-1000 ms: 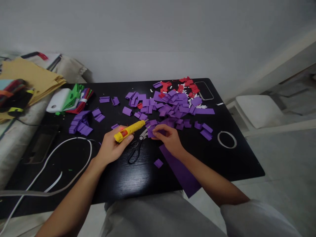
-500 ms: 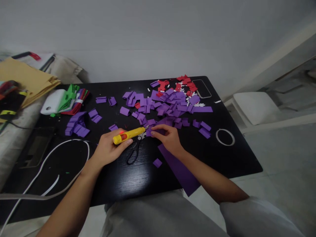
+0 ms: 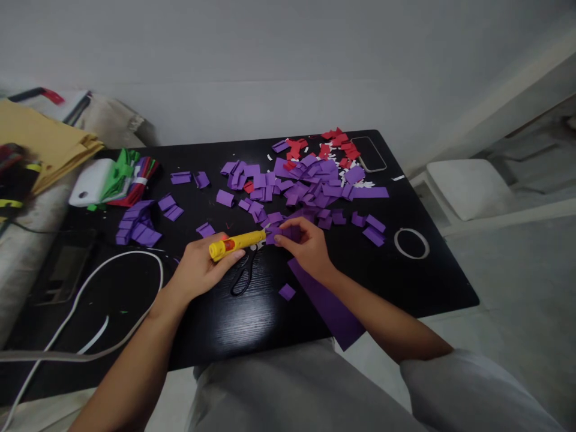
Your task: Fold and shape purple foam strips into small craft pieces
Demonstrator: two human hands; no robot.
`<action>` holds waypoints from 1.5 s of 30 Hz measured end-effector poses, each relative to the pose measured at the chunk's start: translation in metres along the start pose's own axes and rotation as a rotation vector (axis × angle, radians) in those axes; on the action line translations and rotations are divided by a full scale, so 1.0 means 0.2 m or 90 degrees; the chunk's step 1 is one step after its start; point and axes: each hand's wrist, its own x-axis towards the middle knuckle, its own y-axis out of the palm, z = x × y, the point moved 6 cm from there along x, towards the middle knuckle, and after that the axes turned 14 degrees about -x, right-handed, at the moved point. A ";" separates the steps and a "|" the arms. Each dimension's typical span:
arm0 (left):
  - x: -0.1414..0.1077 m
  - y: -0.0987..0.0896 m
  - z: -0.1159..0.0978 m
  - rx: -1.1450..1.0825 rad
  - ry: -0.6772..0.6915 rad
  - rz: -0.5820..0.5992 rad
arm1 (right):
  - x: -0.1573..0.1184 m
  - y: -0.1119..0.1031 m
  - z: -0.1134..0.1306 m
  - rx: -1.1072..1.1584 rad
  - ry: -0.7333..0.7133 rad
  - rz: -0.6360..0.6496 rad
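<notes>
My left hand (image 3: 200,264) is wrapped round a yellow pen-shaped tool (image 3: 238,243) with a red lit part; its kind is not clear. The tool's tip points right and meets a small purple paper piece (image 3: 272,235). My right hand (image 3: 306,247) pinches that piece between thumb and fingers. Black-handled scissors (image 3: 243,279) lie under the tool, their blades partly hidden. A long purple paper strip (image 3: 330,312) runs beneath my right forearm and past the table's front edge. Close by rests a loose purple square (image 3: 287,292).
Folded purple pieces (image 3: 310,180) are heaped behind my hands, with red pieces (image 3: 339,141) and white scraps at the back. A white tape ring (image 3: 411,243) lies right. Left are a white cable (image 3: 90,279), bundled coloured strips (image 3: 130,177) and a purple pile (image 3: 138,225).
The tool stays at the paper, its rear end a little further right in view. My right fingers have shifted slightly on the piece. The camera view has moved a little.
</notes>
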 end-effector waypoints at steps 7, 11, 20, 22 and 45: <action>-0.01 0.00 0.00 0.005 0.032 -0.001 | 0.00 0.03 -0.03 0.088 0.044 0.025; -0.02 0.03 0.01 -0.005 0.036 0.018 | 0.00 0.03 -0.04 0.050 0.025 0.034; -0.02 0.06 -0.01 0.011 0.044 0.016 | 0.00 0.01 -0.05 -0.064 -0.034 0.031; -0.02 0.06 -0.01 0.019 0.052 0.005 | 0.00 0.02 -0.04 -0.054 -0.024 0.034; -0.01 0.04 0.03 0.043 0.004 0.019 | 0.03 0.01 -0.05 0.161 0.105 0.027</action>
